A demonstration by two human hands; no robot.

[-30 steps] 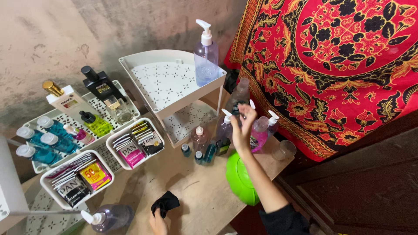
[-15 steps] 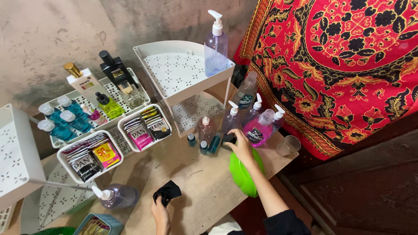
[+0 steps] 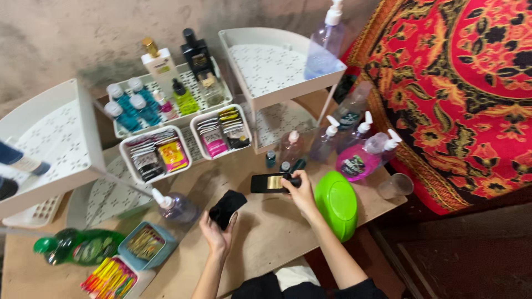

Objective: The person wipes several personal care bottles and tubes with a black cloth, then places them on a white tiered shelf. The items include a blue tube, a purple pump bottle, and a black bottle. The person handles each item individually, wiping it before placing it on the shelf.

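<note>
My right hand [image 3: 300, 191] grips a flat black bottle with a gold label [image 3: 270, 182] by its cap end and holds it sideways just above the wooden table [image 3: 266, 243]. My left hand [image 3: 217, 235] holds a crumpled black cloth [image 3: 226, 206] near the table's front. Behind the black bottle stand several pump bottles, among them a pink one [image 3: 360, 160], a clear purple one [image 3: 325, 143] and a brownish one [image 3: 290, 146]. Two small teal bottles [image 3: 271, 159] stand just behind my right hand.
A green round lid [image 3: 337, 204] lies at the table's right edge beside a clear cup [image 3: 394, 186]. White perforated shelves [image 3: 266, 66] hold a tall pump bottle [image 3: 326, 44]. Trays of sachets [image 3: 155, 155], perfume bottles [image 3: 195, 55], a green bottle [image 3: 77, 247] and a red patterned cloth [image 3: 460, 94] surround the table.
My right hand took the flat black bottle from among the pump bottles and drew it forward, turned on its side. My left hand lifted the black cloth. The camera swung left.
</note>
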